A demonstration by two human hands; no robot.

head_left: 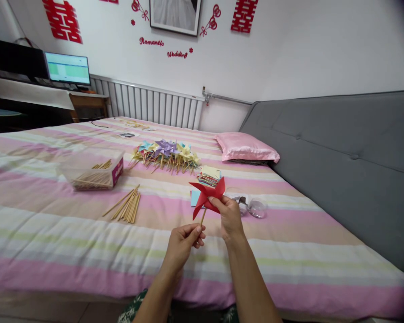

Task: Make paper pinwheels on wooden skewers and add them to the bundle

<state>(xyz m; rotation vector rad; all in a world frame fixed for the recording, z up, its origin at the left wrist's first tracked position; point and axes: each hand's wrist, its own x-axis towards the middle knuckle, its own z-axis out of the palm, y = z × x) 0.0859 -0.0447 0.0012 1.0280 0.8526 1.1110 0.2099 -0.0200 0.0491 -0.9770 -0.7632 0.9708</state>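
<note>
When handling the red pinwheel, raised above the striped sheet between both hands, expect hardly any weight: likely thin paper, crisp at its folds, easily creased, on a light, stiff stick. Best gripped by that stick, or gently near the hub, sparing the blades. Pinching the stick from below with the left hand, thumb against curled fingers; pinching the paper near its centre with the right hand, thumb in front, fingertips hidden behind.

Taking the pinwheel as clock centre, find loose sticks at nine, a pile of pinwheels towards eleven, a paper stack at twelve. Expect a soft, yielding surface, shallowly wrinkled. Farther off, note a pink pillow at one, a grey headboard at two, a radiator at eleven.
</note>
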